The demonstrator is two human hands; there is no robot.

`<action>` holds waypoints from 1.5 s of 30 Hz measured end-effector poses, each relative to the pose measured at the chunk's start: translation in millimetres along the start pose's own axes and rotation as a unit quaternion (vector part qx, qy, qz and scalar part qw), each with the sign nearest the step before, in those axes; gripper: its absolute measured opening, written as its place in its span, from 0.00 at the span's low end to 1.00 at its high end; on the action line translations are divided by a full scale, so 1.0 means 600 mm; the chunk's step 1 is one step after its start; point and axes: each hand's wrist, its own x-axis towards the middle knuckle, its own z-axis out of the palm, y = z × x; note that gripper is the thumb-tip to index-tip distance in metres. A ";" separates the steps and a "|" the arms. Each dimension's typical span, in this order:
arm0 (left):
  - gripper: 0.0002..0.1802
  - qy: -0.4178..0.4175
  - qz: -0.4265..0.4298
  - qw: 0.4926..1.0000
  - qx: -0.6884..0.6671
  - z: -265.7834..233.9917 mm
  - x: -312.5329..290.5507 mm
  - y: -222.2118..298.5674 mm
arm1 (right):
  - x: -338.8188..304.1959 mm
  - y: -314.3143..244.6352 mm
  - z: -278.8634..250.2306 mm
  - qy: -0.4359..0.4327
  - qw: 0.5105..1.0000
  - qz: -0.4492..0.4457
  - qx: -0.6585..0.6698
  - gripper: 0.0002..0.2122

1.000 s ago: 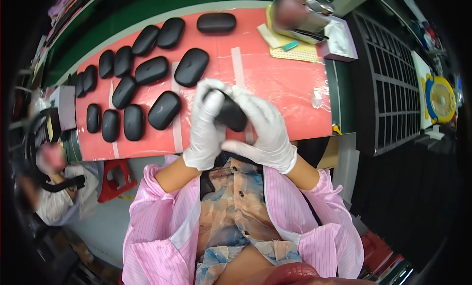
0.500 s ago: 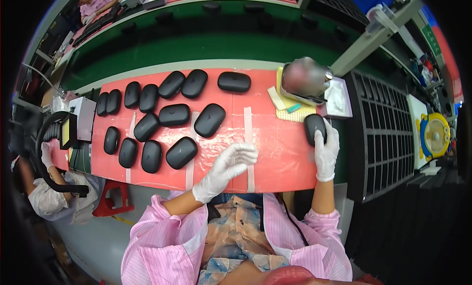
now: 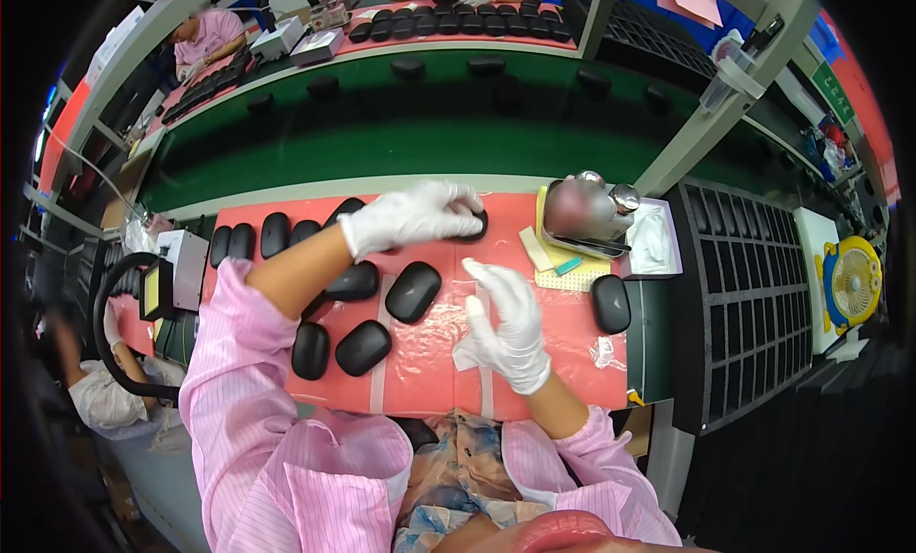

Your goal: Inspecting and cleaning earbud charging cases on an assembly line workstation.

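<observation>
My left hand (image 3: 415,217), in a white glove, stretches across to the far middle of the pink mat. Its fingers close over a black rounded oval case (image 3: 476,229), covering most of it. Nearer to me, my gloved right hand (image 3: 513,329) is open over the mat, thumb and forefinger apart. By its lower fingers shows a small white piece (image 3: 465,354) that I cannot make out clearly. A single black case (image 3: 611,304) lies at the mat's right edge. Several more, among them one middle case (image 3: 413,292), lie to the left, partly hidden by my left arm.
A metal container (image 3: 582,230) and a yellow pad (image 3: 572,277) stand at the back right, beside a white box (image 3: 653,238). Further right is a black compartment tray (image 3: 744,305), then a yellow-and-blue fan (image 3: 851,278). Beyond the mat runs a green conveyor (image 3: 401,147). Co-workers sit across it and at left.
My right hand has left the case at the mat's right edge and moved left to the middle. My left hand has reached forward onto a far case. The view has tilted upward.
</observation>
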 end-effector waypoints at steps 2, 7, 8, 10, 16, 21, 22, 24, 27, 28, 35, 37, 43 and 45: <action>0.24 0.055 -0.036 0.983 0.169 -0.024 0.064 0.006 | -0.002 0.020 0.011 0.002 1.000 -0.004 0.014 0.17; 0.29 0.203 -0.055 0.909 0.359 -0.094 0.233 -0.038 | -0.013 0.034 0.016 0.016 0.989 0.097 0.112 0.13; 0.30 0.247 -0.045 0.895 0.370 -0.107 0.268 -0.056 | -0.010 0.037 0.016 0.019 0.989 0.091 0.116 0.12; 0.36 0.299 -0.051 0.881 0.363 -0.125 0.336 -0.086 | -0.010 0.041 0.022 0.012 0.984 0.108 0.139 0.11; 0.43 0.283 -0.196 0.870 0.352 -0.115 0.459 -0.051 | -0.004 0.044 0.005 0.028 0.969 0.170 0.175 0.12; 0.42 0.284 -0.051 0.887 0.360 -0.185 0.491 -0.118 | -0.002 0.042 -0.003 0.006 0.953 0.215 0.212 0.12; 0.42 0.281 -0.051 0.887 0.364 -0.192 0.492 -0.128 | -0.004 0.041 -0.005 0.011 0.952 0.216 0.216 0.12; 0.45 0.305 0.010 0.845 0.439 -0.210 0.482 -0.127 | -0.006 0.043 -0.008 -0.006 0.936 0.244 0.253 0.12; 0.46 0.277 -0.044 0.883 0.375 -0.252 0.489 -0.180 | -0.012 0.046 -0.004 -0.012 0.912 0.275 0.304 0.11; 0.48 0.263 -0.075 0.903 0.333 -0.263 0.485 -0.191 | -0.011 0.048 -0.004 -0.016 0.897 0.295 0.328 0.11; 0.48 0.162 -0.064 0.957 0.231 -0.242 0.432 -0.167 | -0.004 0.042 -0.001 0.013 0.907 0.274 0.319 0.11; 0.49 0.183 -0.057 0.955 0.227 -0.238 0.415 -0.169 | -0.005 0.043 -0.002 0.014 0.927 0.241 0.286 0.11; 0.45 0.228 -0.004 0.950 0.212 -0.138 0.256 -0.130 | -0.007 0.040 -0.015 0.088 0.940 0.221 0.244 0.11; 0.45 0.224 0.028 0.951 0.213 -0.115 0.156 -0.090 | -0.001 0.039 -0.022 0.127 0.943 0.190 0.241 0.12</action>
